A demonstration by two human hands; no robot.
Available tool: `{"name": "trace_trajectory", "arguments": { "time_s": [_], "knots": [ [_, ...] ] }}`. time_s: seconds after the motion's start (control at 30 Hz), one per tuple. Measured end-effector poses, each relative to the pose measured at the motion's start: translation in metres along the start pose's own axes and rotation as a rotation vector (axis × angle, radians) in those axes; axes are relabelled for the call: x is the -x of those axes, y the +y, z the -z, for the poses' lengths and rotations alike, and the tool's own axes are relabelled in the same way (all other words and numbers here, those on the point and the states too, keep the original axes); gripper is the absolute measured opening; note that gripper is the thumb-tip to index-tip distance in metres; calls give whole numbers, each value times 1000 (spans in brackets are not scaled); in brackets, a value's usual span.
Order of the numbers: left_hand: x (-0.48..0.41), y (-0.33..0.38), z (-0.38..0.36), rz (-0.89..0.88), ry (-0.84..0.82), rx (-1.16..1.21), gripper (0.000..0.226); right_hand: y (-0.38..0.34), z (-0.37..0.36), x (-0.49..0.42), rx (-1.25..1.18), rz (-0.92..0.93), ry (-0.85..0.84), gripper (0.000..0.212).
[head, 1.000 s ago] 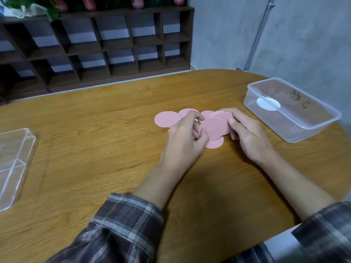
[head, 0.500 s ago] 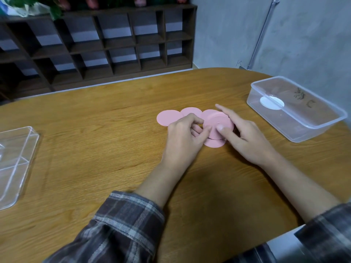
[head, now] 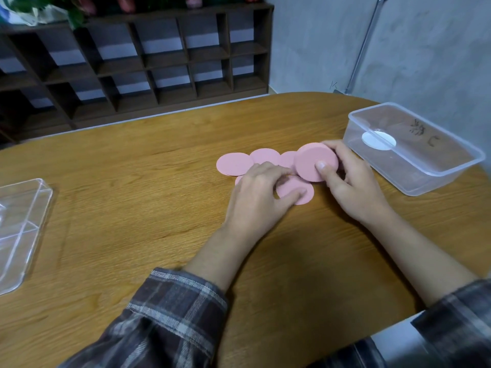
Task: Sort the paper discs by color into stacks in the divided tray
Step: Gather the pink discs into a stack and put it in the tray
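Note:
Several pink paper discs lie overlapping on the wooden table in front of me. My right hand holds a small stack of pink discs, thumb on top and fingers curled behind, tilted up off the table. My left hand pinches another pink disc that lies flat, thumb pressing its near edge. The clear divided tray sits at the table's far left edge, apart from both hands.
A clear plastic box with a white disc inside stands at the right, close to my right hand. A dark wooden cubby shelf lines the wall behind the table.
My right hand has lifted the stack of pink discs and drawn it to the right. My left hand has moved onto the disc nearest me.

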State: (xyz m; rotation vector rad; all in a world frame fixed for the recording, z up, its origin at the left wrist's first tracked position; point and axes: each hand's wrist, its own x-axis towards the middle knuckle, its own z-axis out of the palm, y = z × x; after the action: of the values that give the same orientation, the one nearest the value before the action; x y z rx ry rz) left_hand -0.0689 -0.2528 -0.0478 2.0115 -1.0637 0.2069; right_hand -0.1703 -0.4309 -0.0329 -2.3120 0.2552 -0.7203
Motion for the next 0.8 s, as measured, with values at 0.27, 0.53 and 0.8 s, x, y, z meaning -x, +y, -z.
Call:
{"name": "trace_trajectory", "arguments": {
  "time_s": [0.27, 0.53, 0.8],
  "knots": [
    [2, -1, 0, -86, -120, -105, 37, 2, 1, -2, -18, -24, 27, 22],
    [-1, 6, 3, -104, 61, 82, 18, -3, 1, 0, -96, -39, -69, 21],
    [-1, 6, 2, -112, 153, 104, 19, -6, -1, 1, -138, -55, -81, 28]
  ]
}}
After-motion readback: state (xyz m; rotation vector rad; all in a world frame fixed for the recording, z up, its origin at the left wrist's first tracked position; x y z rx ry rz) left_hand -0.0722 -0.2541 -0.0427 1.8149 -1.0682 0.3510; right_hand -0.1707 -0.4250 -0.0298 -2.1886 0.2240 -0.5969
